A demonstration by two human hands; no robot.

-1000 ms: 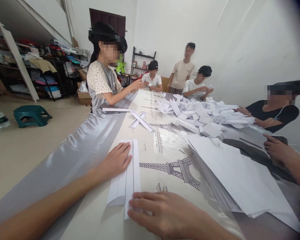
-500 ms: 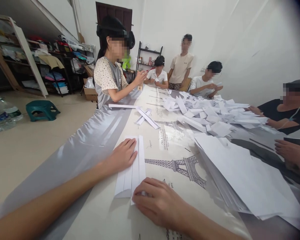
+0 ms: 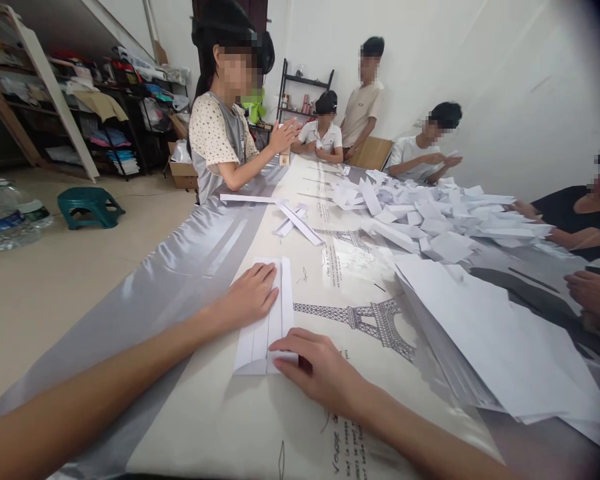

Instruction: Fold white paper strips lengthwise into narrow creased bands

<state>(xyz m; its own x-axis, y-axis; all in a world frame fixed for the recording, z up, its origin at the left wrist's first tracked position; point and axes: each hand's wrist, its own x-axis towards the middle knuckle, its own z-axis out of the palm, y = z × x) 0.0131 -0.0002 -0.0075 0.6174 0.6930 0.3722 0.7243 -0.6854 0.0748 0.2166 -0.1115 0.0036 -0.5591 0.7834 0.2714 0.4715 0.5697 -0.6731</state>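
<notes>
A white sheet of paper (image 3: 253, 348) with several lengthwise creases lies on the patterned tablecloth, its right side folded over in a strip. My left hand (image 3: 253, 293) rests flat on its upper part, fingers stretched forward. At the lower right of the sheet is my right hand (image 3: 320, 370), its forefinger and thumb tips touching the folded strip with a gap between them. Its other fingers are curled and partly hidden. Beyond the sheet, folded paper strips (image 3: 300, 223) lie crossed on the table.
A stack of white paper (image 3: 485, 333) lies to the right, with a heap of folded papers (image 3: 430, 213) behind it. Several people sit or stand around the table, one (image 3: 225, 133) at the far left side. A green stool (image 3: 90, 205) stands on the floor.
My right hand has moved up along the sheet from its lower corner, and its thumb and forefinger have parted. The left hand stays on the paper. The view has shifted slightly.
</notes>
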